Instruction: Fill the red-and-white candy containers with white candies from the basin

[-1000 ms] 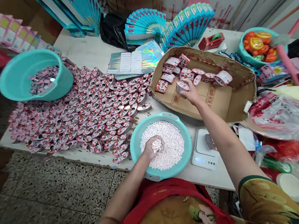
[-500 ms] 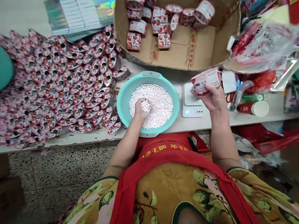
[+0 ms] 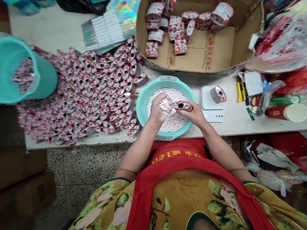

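Observation:
My left hand point(image 3: 158, 109) is cupped around a handful of small white pellet candies, above the turquoise basin point(image 3: 141, 97). The basin holds a heap of the same white candies point(image 3: 173, 123). Close beside it, my right hand point(image 3: 195, 114) grips a small printed packet point(image 3: 183, 106) with a dark round opening, tilted toward the left hand's candies. A similar packet point(image 3: 218, 94) sits on the white digital scale point(image 3: 208, 104) right of the basin.
Rows of similar packets point(image 3: 91, 89) cover the left of the table, beside a turquoise bucket point(image 3: 46, 76). Behind the basin stands a cardboard box point(image 3: 221, 52) with several strawberry-printed packets. A cutter point(image 3: 240, 89), a paper cup point(image 3: 295, 112) and plastic bags point(image 3: 295, 38) lie right.
My left hand has lifted candies out of the heap. My right hand has moved left from over the scale to the basin. A packet now shows on the scale. The view has shifted left.

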Available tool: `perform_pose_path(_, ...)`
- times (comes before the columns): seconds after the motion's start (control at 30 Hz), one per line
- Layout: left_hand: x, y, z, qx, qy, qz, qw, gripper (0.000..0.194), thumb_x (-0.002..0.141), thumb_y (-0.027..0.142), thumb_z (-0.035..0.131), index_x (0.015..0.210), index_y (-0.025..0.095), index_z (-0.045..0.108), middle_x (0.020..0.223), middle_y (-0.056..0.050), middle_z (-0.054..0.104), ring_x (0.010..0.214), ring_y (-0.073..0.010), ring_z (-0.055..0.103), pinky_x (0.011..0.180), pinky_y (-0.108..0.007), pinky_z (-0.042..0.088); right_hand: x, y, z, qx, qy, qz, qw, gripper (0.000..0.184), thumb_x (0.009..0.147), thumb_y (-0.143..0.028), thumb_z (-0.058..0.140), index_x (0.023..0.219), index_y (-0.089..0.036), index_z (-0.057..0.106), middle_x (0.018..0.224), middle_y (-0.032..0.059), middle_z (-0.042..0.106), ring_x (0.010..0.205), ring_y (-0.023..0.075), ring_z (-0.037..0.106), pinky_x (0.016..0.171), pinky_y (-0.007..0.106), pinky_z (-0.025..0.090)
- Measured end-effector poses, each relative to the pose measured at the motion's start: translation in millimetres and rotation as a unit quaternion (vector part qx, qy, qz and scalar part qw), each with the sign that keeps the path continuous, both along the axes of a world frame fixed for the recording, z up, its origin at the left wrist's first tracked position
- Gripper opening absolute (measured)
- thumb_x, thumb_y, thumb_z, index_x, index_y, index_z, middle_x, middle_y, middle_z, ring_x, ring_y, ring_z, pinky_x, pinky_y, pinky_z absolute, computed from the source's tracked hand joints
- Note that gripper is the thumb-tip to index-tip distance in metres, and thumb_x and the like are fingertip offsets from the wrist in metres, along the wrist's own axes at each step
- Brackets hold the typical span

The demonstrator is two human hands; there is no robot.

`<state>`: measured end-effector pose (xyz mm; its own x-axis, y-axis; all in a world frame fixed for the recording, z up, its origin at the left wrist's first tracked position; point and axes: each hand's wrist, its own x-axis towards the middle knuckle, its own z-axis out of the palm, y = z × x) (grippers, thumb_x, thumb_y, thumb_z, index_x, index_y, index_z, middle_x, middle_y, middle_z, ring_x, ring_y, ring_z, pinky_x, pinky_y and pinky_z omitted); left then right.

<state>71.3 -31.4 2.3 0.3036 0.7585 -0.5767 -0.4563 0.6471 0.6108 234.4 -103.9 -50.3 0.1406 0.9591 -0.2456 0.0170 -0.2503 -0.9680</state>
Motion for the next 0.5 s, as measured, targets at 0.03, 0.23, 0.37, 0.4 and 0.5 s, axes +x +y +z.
perform_pose_path(0.03, 3.3, -0.7, 5.6, 0.033, 0.01, 0.018, 0.999, 0.028, 0.086, 0.038, 0.064, 0.071, 0.018, 0.051, 0.057, 0.003, 0.051, 0.041, -0.0068, 0.048, 0.04, -0.019, 0.034, -10.6, 0.4, -1.6, -0.003, -0.001, 0.02, 1.0, 0.051, 0.063, -0.044, 0.081, 0.107, -0.021, 0.068, 0.104, 0.0048, 0.074, 0.098, 0.0237, 0.069, 0.096, 0.04, 0.054)
perform_pose_path(0.23, 13.3, -4.8, -3.0, 0.133, 0.072, 0.128, 0.98, 0.033, 0.078, 0.038, 0.075, 0.069, 0.019, 0.049, 0.066, 0.003, 0.059, 0.058, -0.0106, 0.063, 0.059, -0.024, 0.049, -43.5, 7.0, 1.4, 0.016, -0.074, 0.051, 0.996, 0.045, 0.064, -0.033, 0.072, 0.108, -0.022, 0.067, 0.101, 0.0019, 0.073, 0.093, 0.0228, 0.068, 0.09, 0.037, 0.053)
perform_pose_path(0.37, 11.3, -2.9, -13.1, 0.122, 0.09, 0.146, 0.978, 0.034, 0.081, 0.042, 0.073, 0.071, 0.019, 0.051, 0.064, 0.005, 0.056, 0.056, -0.0098, 0.06, 0.059, -0.024, 0.048, -54.3, 11.6, 4.0, 0.022, -0.1, 0.05, 0.993, 0.041, 0.065, -0.034, 0.07, 0.104, -0.022, 0.064, 0.101, 0.0024, 0.073, 0.091, 0.0228, 0.067, 0.085, 0.035, 0.052)
perform_pose_path(0.4, 10.5, -1.7, -14.8, 0.127, 0.095, 0.148, 0.976, 0.035, 0.082, 0.042, 0.073, 0.069, 0.019, 0.05, 0.063, 0.005, 0.055, 0.056, -0.0094, 0.058, 0.06, -0.024, 0.047, -56.1, 12.5, 4.1, 0.021, -0.109, 0.047, 0.993, 0.04, 0.065, -0.035, 0.071, 0.102, -0.022, 0.064, 0.1, 0.0024, 0.072, 0.09, 0.0228, 0.067, 0.085, 0.035, 0.052)
perform_pose_path(0.5, 8.3, 2.3, -18.7, 0.137, 0.109, 0.156, 0.972, 0.037, 0.083, 0.041, 0.073, 0.066, 0.019, 0.048, 0.061, 0.005, 0.052, 0.053, -0.0079, 0.053, 0.058, -0.023, 0.044, -58.6, 14.9, 5.2, 0.012, -0.145, 0.044, 0.988, 0.036, 0.067, -0.038, 0.072, 0.098, -0.022, 0.065, 0.096, 0.0016, 0.072, 0.088, 0.0224, 0.065, 0.083, 0.034, 0.051)
